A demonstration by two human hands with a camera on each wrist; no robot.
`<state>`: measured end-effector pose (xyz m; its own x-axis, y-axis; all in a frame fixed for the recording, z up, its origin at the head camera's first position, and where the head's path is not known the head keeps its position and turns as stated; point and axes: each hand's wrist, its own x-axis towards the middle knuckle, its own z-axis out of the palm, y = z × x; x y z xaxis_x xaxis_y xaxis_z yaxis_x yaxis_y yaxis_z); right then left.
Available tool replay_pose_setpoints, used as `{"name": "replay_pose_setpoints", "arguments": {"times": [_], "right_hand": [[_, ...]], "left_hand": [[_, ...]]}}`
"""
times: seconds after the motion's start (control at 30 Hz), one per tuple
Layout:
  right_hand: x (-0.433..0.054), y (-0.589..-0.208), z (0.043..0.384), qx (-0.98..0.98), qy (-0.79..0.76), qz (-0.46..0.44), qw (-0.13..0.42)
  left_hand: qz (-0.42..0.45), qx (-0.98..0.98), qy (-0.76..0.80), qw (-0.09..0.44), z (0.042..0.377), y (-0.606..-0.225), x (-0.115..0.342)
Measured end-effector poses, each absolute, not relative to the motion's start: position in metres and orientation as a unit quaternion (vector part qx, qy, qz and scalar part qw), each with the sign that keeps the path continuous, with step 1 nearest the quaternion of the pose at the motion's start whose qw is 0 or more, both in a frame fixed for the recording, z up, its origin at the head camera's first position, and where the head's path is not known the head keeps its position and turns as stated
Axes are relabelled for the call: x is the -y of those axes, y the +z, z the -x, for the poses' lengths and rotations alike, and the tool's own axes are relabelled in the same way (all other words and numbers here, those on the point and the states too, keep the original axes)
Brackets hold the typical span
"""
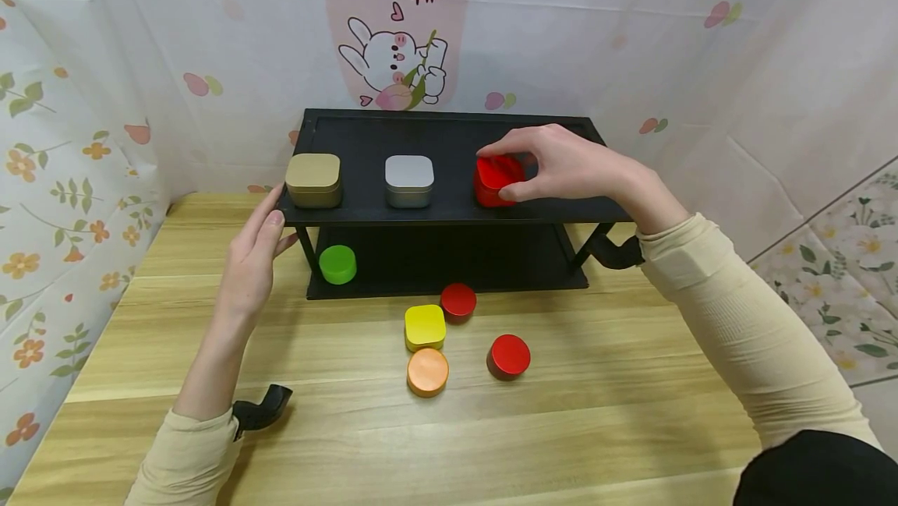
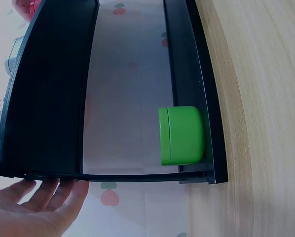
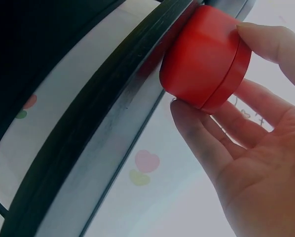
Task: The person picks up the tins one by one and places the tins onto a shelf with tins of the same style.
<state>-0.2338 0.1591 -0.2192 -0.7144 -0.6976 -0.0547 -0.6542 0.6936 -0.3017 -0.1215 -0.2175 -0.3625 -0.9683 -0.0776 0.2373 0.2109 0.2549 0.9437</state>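
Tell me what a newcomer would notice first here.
Probably the bright red container atop the black shelf, right of centre, pinched by the right grip. Then the green container at the lower tier's left end, and the cartoon rabbit on the backdrop behind.

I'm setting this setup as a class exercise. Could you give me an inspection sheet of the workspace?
Surface: light wood-grain table.
Job's things: black two-tier shelf; gold tin, whitish tin and square red tin at the upper tier; green tin on the lower tier, left end.
Clutter: yellow tin, orange tin, rear red tin and front red tin, loose on the table before the shelf.
Grippers: left grip touches the shelf's left end; right grip pinches the square red tin.
Cables: nothing seen.
Surroundings: patterned cloth behind, with a cartoon rabbit.
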Motion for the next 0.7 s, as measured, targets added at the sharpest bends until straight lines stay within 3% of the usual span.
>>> {"name": "replay_pose_setpoints", "arguments": {"times": [0.7], "right_hand": [[-0.1616, -0.2206, 0.2357, -0.918, -0.129, 0.363, 0.094]], "left_hand": [[0.046, 0.778, -0.616, 0.12, 0.1215, -0.3622, 0.2171]]}}
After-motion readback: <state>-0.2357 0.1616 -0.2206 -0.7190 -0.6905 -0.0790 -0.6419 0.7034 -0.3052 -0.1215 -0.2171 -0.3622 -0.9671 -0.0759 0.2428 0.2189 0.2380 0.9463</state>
